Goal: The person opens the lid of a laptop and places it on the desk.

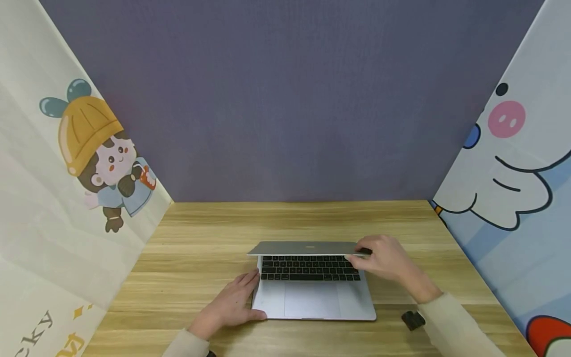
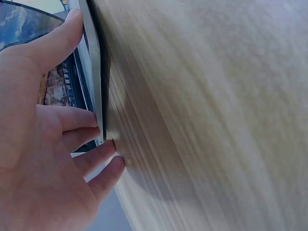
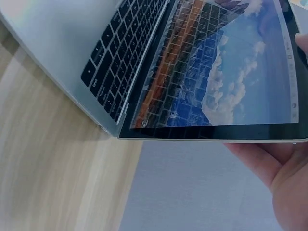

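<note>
A silver laptop (image 1: 274,301) lies on the wooden table, its lid (image 1: 303,248) raised partway and leaning toward the person. My right hand (image 1: 379,255) pinches the lid's right corner, thumb on the screen side and fingers behind. Lit with a picture of sky and clouds, the screen (image 3: 250,82) shows in the right wrist view, mirroring the black keyboard (image 3: 118,62). My left hand (image 1: 236,300) rests along the left edge of the base. Its thumb lies near the front left corner, and the fingers (image 2: 79,118) touch the side edge with two tips down by the tabletop.
The wooden table (image 1: 200,238) extends around the laptop to a dark grey-blue panel (image 1: 285,109) at the back. Cartoon-printed sheets (image 1: 35,163) hang on both sides. A small black block (image 1: 412,320) is beside the right sleeve.
</note>
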The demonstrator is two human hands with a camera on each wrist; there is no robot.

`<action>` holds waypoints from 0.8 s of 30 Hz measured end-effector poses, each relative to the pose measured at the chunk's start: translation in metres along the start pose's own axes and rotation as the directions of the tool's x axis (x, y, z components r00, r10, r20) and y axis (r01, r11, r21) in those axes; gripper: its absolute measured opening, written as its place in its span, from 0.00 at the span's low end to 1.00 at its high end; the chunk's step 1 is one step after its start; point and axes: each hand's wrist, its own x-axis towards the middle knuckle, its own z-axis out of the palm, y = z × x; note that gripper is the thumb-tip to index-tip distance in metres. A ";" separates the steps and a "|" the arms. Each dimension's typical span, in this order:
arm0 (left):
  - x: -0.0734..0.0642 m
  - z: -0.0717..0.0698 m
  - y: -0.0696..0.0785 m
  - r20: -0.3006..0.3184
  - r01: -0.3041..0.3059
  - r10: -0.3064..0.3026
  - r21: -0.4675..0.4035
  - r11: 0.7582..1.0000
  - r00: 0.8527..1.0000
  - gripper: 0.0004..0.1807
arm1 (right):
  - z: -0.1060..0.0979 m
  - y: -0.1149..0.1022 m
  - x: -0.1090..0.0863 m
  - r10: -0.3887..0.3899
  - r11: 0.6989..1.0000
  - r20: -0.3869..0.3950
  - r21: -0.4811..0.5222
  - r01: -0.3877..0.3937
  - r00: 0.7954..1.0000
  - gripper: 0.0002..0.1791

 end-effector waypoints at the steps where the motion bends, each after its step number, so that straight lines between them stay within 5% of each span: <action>1: 0.000 0.000 0.000 0.001 0.002 -0.002 -0.001 1.000 1.000 0.59 | 0.000 0.000 0.001 0.007 1.000 0.006 0.003 -0.007 1.000 0.10; 24: 0.006 -0.001 -0.001 0.032 0.033 -0.034 0.019 0.999 0.999 0.60 | -0.012 0.005 0.026 0.180 0.983 0.118 0.021 -0.184 0.977 0.17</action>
